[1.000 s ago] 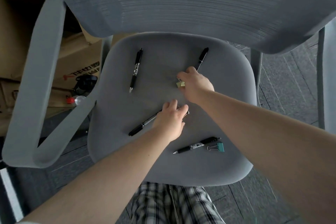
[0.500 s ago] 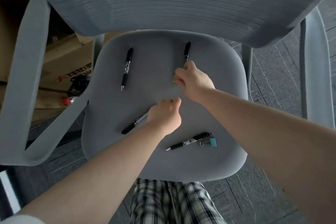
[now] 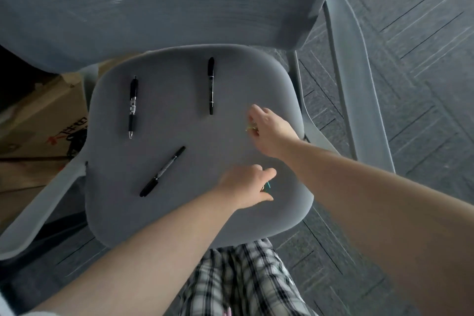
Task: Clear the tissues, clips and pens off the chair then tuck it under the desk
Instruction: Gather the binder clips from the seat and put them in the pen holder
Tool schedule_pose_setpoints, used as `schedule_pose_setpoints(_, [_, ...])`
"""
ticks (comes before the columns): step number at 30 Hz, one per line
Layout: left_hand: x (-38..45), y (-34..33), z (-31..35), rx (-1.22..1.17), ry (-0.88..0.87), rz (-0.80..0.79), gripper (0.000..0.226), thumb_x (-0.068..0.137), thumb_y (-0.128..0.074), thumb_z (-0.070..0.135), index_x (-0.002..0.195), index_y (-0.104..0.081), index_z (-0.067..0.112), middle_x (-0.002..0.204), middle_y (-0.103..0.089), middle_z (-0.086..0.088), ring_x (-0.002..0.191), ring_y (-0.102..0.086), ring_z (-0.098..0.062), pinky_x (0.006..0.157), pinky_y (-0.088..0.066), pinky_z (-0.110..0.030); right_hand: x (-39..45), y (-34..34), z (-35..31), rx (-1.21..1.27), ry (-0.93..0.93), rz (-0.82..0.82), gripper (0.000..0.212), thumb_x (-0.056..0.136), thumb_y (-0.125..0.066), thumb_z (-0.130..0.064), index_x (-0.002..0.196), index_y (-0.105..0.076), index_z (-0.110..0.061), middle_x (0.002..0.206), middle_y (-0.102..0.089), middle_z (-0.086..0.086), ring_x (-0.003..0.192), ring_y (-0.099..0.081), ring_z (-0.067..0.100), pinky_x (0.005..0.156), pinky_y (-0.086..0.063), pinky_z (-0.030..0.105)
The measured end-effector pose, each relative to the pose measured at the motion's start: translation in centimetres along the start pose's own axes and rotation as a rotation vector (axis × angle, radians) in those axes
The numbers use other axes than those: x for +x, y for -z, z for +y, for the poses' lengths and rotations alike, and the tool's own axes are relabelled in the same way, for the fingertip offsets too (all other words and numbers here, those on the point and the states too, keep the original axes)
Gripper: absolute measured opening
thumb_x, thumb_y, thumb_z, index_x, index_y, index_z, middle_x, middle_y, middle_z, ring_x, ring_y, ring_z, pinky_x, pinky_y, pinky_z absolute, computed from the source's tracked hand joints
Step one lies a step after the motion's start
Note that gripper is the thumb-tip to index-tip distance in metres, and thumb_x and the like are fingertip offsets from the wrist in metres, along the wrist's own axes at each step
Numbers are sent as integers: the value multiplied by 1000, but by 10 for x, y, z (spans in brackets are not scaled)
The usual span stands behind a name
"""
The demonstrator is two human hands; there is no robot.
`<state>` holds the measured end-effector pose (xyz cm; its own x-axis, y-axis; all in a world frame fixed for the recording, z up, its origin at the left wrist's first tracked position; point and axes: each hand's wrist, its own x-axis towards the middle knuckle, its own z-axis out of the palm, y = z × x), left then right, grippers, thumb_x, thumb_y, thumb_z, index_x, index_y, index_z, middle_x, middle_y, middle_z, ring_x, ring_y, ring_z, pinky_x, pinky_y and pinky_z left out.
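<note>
Three pens lie on the grey seat of your chair [image 3: 195, 136]. The clicker pen [image 3: 132, 106] at the left runs nearly straight toward the backrest, its metal tip pointing back at you. The slim pen [image 3: 210, 85] near the seat's middle also runs front to back, upright in the view. The marker [image 3: 162, 171] lies on a diagonal, its near end low and left, its far end up and right.

Your left hand [image 3: 245, 186] is curled over the front right part of the seat, fingers closed around a teal clip [image 3: 268, 185], of which only a sliver shows at the fingertips. Your right hand [image 3: 269, 128] hovers near the seat's right edge, pinching a small yellowish clip [image 3: 252, 128] that is mostly hidden and blurred; its shape cannot be made out.

The mesh backrest [image 3: 179, 2] fills the top of the view and is cut off by the frame. Grey armrests flank the seat. A cardboard box [image 3: 43, 120] with printed marks sits on the floor at left, and dark herringbone carpet [image 3: 410, 72] covers the floor at right. Plaid shorts [image 3: 243, 279] show below the seat.
</note>
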<state>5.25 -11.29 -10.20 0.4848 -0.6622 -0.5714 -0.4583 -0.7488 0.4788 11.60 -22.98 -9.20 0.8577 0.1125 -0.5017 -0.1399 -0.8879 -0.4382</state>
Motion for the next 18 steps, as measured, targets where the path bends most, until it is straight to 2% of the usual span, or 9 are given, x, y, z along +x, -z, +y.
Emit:
schedule_pose_setpoints(4, [6,-7,6,106,-10,-38,46,86,-62,39,123,-43,19,103,-54,-6,84,-62,-32,61,-43,-35,-4,-6,6,8,-18,20,25,91,-48,-20,116,-48,-13,110,-53,13,90,-59,38,74,-53,44])
schedule_pose_setpoints(7, [8,-13,12,247,-37,0,44,92,-55,32,130,-39,16,104,-55,-9,83,-63,-35,56,-39,-36,-1,-9,0,24,0,17,25,92,-47,-21,115,-50,-12,111,-52,12,92,-59,38,76,-54,45])
schedule_pose_setpoints(9, [9,-18,13,285,-51,5,42,94,-52,29,131,-38,15,107,-55,-10,87,-64,-36,58,-43,-39,0,-10,-3,36,0,12,24,92,-48,-21,113,-51,-9,112,-52,12,93,-59,38,77,-53,45])
schedule_pose_setpoints(13, [10,-20,11,255,-34,-12,41,95,-51,27,131,-39,14,106,-60,-11,91,-64,-36,62,-48,-40,-3,-12,0,52,-38,1,23,91,-50,-20,110,-57,-10,111,-53,12,95,-58,36,77,-52,39])
schedule_pose_setpoints(18, [6,-20,11,166,47,-11,30,94,-51,17,122,-41,12,98,-64,-11,85,-65,-37,57,-42,-39,-7,-10,2,38,-49,-16,22,91,-49,-21,109,-58,-11,111,-53,11,95,-58,35,78,-52,40])
